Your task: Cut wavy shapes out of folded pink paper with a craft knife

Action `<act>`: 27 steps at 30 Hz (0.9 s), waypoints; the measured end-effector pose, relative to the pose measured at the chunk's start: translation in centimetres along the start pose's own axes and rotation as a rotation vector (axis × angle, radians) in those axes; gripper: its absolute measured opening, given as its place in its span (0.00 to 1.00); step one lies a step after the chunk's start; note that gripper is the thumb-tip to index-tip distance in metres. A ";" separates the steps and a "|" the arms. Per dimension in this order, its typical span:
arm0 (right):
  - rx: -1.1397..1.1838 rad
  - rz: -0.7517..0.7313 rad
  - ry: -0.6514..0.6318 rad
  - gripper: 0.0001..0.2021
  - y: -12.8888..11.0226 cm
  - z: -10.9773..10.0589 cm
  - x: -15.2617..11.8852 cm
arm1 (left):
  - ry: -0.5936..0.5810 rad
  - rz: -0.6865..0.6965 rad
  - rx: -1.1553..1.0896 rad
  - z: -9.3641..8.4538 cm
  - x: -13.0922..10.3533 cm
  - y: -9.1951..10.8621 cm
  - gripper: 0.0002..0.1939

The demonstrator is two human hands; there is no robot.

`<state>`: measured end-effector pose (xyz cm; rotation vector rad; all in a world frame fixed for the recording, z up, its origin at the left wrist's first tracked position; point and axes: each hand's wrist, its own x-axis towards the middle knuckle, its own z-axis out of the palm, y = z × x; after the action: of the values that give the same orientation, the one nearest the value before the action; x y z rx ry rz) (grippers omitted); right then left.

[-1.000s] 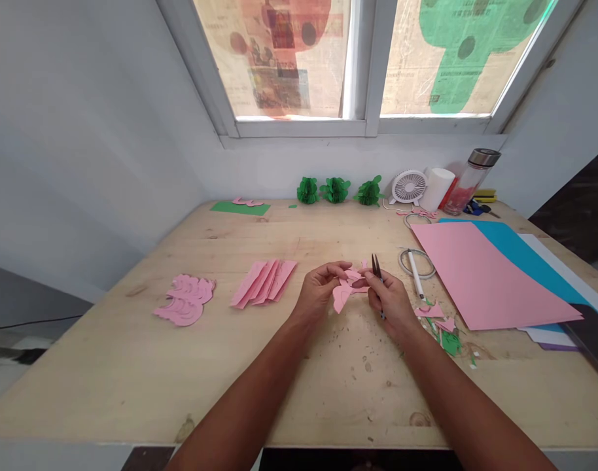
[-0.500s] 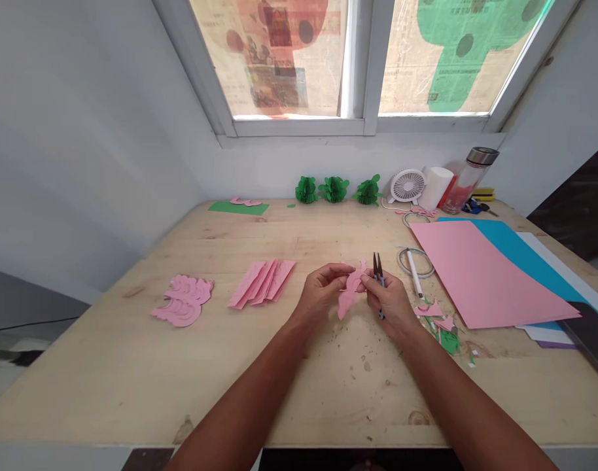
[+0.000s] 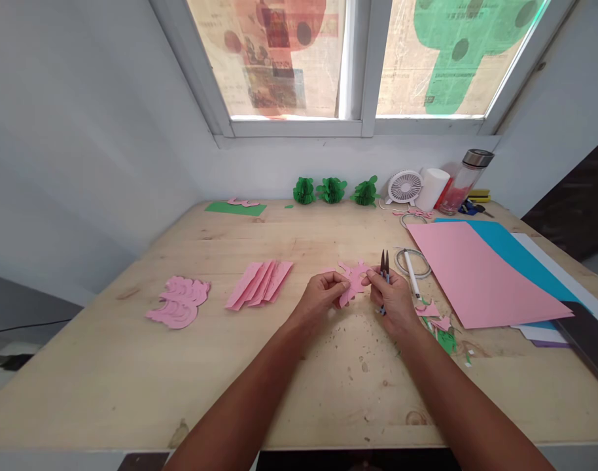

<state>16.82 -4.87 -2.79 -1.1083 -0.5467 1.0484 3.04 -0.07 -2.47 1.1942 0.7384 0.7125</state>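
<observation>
A cut pink paper piece [image 3: 354, 282] with curved edges is held between my two hands above the table. My left hand [image 3: 324, 293] pinches its left side between thumb and fingers. At its right edge are the thumb and index finger of my right hand [image 3: 390, 291]. Small scissors [image 3: 385, 261] also rest in my right hand, blades pointing up and away from me. To the left lie folded pink strips [image 3: 260, 284], and farther left a pile of curved pink cutouts [image 3: 178, 302].
Pink sheets [image 3: 480, 275] lie over blue and white ones at the right. A white pen [image 3: 411, 275], tape rings and paper scraps [image 3: 445, 340] sit nearer. Green paper shapes [image 3: 332, 190], a fan [image 3: 405, 188] and a bottle [image 3: 466, 183] stand along the wall.
The pink piece has turned and spread out between my hands. My left fingers have shifted their hold lower on it, and the scissors have moved slightly right with my right hand.
</observation>
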 end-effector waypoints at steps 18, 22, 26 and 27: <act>-0.004 0.002 -0.015 0.11 0.2 -0.2 0.1 | 0.045 0.008 0.007 -0.5 0.2 0.2 0.10; -0.036 0.032 -0.064 0.11 0.0 -0.1 -0.1 | 0.153 0.020 -0.034 -0.7 0.3 0.5 0.09; -0.105 0.030 -0.125 0.14 -0.1 0.0 -0.3 | 0.234 0.030 -0.098 -0.9 0.5 0.6 0.09; -0.122 0.024 -0.142 0.14 -0.1 0.1 -0.4 | 0.245 0.038 -0.114 -0.9 0.6 0.5 0.09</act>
<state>16.63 -5.23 -2.60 -1.1545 -0.7205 1.1323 2.58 1.00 -2.19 1.0300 0.8672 0.9319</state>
